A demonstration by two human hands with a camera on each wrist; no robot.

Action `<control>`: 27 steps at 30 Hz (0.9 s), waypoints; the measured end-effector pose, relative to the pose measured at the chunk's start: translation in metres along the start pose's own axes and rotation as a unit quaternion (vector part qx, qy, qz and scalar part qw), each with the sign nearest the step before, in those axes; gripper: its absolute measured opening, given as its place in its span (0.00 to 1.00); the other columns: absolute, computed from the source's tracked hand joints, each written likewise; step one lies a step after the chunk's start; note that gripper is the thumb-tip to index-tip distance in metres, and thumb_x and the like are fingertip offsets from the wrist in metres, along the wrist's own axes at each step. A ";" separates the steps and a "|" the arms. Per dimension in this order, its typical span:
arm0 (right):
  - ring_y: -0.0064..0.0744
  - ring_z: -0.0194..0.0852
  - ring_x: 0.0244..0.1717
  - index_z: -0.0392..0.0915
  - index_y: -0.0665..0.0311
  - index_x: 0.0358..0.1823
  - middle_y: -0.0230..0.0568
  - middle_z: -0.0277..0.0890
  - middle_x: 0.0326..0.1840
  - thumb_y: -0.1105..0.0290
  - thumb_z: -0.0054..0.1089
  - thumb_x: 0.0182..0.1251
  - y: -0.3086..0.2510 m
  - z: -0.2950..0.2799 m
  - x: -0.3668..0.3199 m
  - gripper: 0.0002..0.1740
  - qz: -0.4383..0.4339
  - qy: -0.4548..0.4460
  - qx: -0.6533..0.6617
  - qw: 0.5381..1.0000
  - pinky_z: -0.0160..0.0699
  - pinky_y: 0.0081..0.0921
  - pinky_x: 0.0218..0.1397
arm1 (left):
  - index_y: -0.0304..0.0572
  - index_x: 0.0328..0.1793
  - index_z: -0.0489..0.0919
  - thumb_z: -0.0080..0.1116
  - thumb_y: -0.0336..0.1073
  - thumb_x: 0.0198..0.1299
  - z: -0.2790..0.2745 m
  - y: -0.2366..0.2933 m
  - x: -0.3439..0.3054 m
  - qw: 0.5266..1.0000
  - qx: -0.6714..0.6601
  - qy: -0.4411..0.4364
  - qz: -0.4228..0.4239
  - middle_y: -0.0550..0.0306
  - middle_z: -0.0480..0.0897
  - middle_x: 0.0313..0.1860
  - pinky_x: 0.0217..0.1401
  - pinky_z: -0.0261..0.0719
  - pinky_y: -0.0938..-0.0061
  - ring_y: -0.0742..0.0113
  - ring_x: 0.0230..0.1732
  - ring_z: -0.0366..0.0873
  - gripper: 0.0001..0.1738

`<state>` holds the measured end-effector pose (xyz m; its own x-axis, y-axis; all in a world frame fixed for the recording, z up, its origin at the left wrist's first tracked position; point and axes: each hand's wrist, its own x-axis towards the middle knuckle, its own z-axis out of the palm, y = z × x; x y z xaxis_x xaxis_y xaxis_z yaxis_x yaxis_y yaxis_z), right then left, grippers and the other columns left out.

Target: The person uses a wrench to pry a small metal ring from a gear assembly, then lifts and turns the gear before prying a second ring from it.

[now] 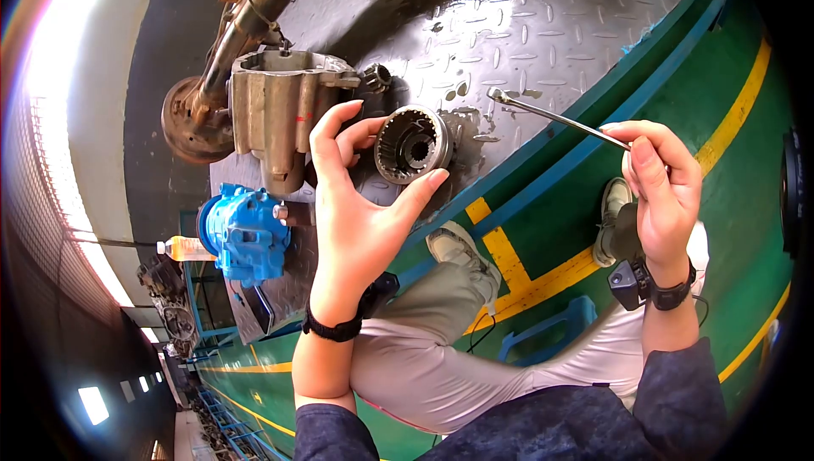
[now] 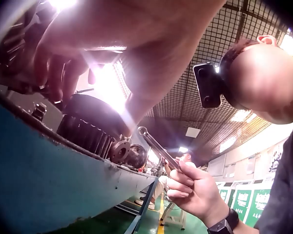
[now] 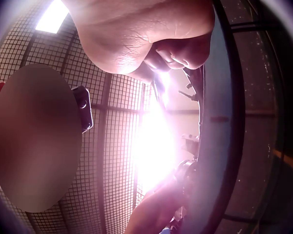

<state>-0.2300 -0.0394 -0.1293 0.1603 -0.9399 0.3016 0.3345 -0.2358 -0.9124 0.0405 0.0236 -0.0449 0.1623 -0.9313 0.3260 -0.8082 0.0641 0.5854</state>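
A round steel gear hub with teeth inside its rim stands near the edge of the metal tabletop. My left hand spans it, thumb at the near rim and curved fingers at the far left side, the index finger raised. Ribbed outer teeth show on the gear hub in the left wrist view. Off the table's edge, my right hand grips a slim metal wrench by one end, its head pointing over the tabletop. The right wrist view shows the right hand close up, with strong glare below it.
Left of the gear hub is a cast-metal housing, with a small pinion beside it. A blue cast unit and an orange bottle stand nearer. A blue rail borders the checkered tabletop. A blue stool is below.
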 end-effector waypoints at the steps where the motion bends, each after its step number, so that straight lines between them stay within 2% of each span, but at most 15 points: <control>1: 0.09 0.64 0.32 0.83 0.75 0.52 0.27 0.80 0.34 0.68 0.56 0.80 0.000 0.001 0.000 0.15 0.000 0.003 0.003 1.000 0.62 0.11 0.40 | 0.42 0.76 0.60 0.81 0.33 0.48 0.000 0.000 0.000 1.000 0.002 0.001 -0.003 0.50 0.81 0.59 0.67 0.69 0.69 0.65 0.58 0.78 0.51; 7: 0.11 0.69 0.35 0.83 0.75 0.52 0.31 0.83 0.38 0.69 0.55 0.79 0.001 -0.002 -0.001 0.15 0.007 -0.011 -0.007 1.000 0.68 0.12 0.45 | 0.43 0.75 0.62 0.81 0.34 0.48 0.005 0.004 0.000 0.999 0.018 0.016 -0.022 0.51 0.82 0.57 0.66 0.70 0.67 0.65 0.57 0.79 0.50; 11: 0.10 0.65 0.33 0.83 0.75 0.52 0.29 0.82 0.37 0.69 0.56 0.79 0.002 0.002 -0.001 0.15 -0.008 -0.001 -0.024 1.000 0.70 0.12 0.46 | 0.44 0.75 0.62 0.81 0.33 0.47 0.001 0.003 0.003 1.000 0.013 0.003 0.001 0.50 0.82 0.57 0.67 0.70 0.67 0.65 0.56 0.79 0.51; 13: 0.10 0.64 0.32 0.83 0.76 0.52 0.30 0.82 0.38 0.69 0.56 0.79 0.003 0.001 -0.002 0.15 -0.011 -0.001 -0.025 1.000 0.69 0.12 0.46 | 0.44 0.76 0.62 0.81 0.32 0.47 -0.002 0.000 0.004 0.999 -0.039 -0.014 -0.001 0.50 0.82 0.58 0.67 0.69 0.66 0.64 0.57 0.79 0.51; 16: 0.14 0.71 0.37 0.83 0.76 0.52 0.35 0.85 0.42 0.69 0.56 0.79 0.007 -0.006 -0.003 0.15 0.007 -0.018 -0.019 1.000 0.71 0.14 0.49 | 0.44 0.75 0.62 0.81 0.30 0.45 -0.006 -0.008 0.006 0.998 -0.049 -0.037 0.008 0.50 0.82 0.60 0.68 0.68 0.67 0.64 0.58 0.78 0.52; 20: 0.17 0.75 0.41 0.83 0.76 0.52 0.39 0.86 0.44 0.69 0.55 0.79 0.006 -0.005 -0.003 0.15 0.018 -0.019 -0.027 0.999 0.73 0.16 0.52 | 0.43 0.75 0.63 0.81 0.29 0.43 -0.006 -0.002 0.005 0.997 -0.025 -0.065 -0.019 0.52 0.83 0.61 0.69 0.68 0.68 0.63 0.61 0.77 0.52; 24: 0.19 0.78 0.43 0.82 0.76 0.52 0.40 0.86 0.45 0.69 0.55 0.79 0.005 0.004 -0.002 0.15 -0.003 -0.018 -0.021 1.000 0.74 0.18 0.54 | 0.43 0.75 0.63 0.81 0.30 0.43 -0.001 -0.006 0.004 0.998 -0.011 -0.059 -0.017 0.53 0.84 0.60 0.68 0.68 0.69 0.64 0.59 0.78 0.52; 25: 0.20 0.78 0.44 0.82 0.76 0.52 0.41 0.86 0.46 0.69 0.55 0.79 0.004 0.004 -0.002 0.15 -0.003 -0.018 -0.023 1.000 0.74 0.18 0.54 | 0.44 0.75 0.63 0.81 0.32 0.45 -0.003 -0.008 0.004 0.998 0.000 -0.063 -0.003 0.48 0.83 0.59 0.68 0.73 0.62 0.55 0.62 0.79 0.51; 27: 0.21 0.79 0.45 0.82 0.76 0.52 0.41 0.86 0.47 0.69 0.55 0.79 0.004 0.004 -0.003 0.15 -0.003 -0.019 -0.029 0.999 0.75 0.18 0.55 | 0.44 0.74 0.63 0.81 0.31 0.44 -0.002 -0.010 0.004 0.998 0.015 -0.059 0.001 0.51 0.83 0.59 0.68 0.70 0.66 0.62 0.59 0.78 0.51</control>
<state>-0.2253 -0.0371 -0.1329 0.1946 -0.9287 0.3158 0.2819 -0.2554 -0.9248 0.0506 0.0202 -0.0476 0.0937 -0.9670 0.2368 -0.8255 0.0575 0.5615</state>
